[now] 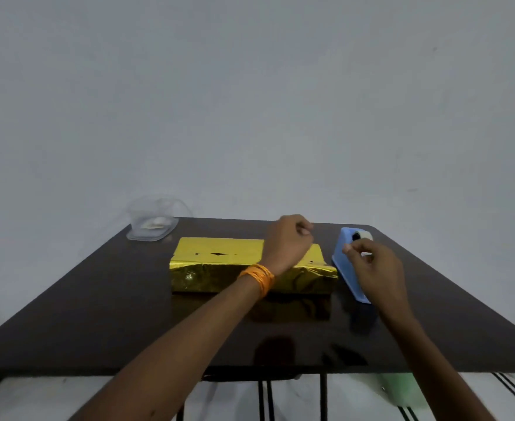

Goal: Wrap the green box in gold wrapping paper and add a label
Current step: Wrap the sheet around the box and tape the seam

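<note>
The box wrapped in gold paper point(219, 265) lies across the middle of the dark table point(98, 314); small dark gaps show along the seam on its top. My left hand point(289, 235), with orange thread around the wrist, reaches over the box's right end, its fingers curled shut with nothing visible in them. To the right of the box stands a blue tape dispenser point(346, 268) with a white tape roll point(364, 235). My right hand point(375, 268) is over the dispenser, and its thumb and finger pinch the tape's loose end.
A clear plastic container point(151, 221) with something white inside stands at the table's far left corner. A plain grey wall rises behind the table. Below the near edge there are metal table legs and a green object point(402, 390).
</note>
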The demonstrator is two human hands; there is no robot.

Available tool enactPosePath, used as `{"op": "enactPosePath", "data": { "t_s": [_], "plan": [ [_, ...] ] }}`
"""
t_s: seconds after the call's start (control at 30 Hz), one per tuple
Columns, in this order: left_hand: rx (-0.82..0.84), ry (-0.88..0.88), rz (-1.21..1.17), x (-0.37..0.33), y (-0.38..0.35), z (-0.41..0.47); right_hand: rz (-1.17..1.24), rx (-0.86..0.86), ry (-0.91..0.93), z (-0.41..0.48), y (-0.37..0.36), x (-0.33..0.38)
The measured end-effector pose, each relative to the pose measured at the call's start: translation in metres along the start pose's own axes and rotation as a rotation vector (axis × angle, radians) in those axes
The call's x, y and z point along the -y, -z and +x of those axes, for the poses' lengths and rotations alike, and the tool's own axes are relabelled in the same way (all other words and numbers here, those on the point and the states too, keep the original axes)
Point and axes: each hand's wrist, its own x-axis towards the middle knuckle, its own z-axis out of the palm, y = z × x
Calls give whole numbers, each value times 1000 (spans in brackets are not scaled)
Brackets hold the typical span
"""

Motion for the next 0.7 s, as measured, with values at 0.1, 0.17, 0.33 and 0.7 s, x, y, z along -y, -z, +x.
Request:
{"op": "enactPosePath", "data": {
  "t_s": [0.1,0.17,0.33,0.7],
  "plan": [
    [-93,98,37,34,60,3,271,215,-15,6,-27,36],
    [-111,198,78,58,93,2,344,368,2,10,-47,59],
    [-126,381,172,107,138,-9,283,715,46,23,-87,96],
    [-19,672,-296,134,142,-21,118,836,120,47,-131,125]
  ]
}}
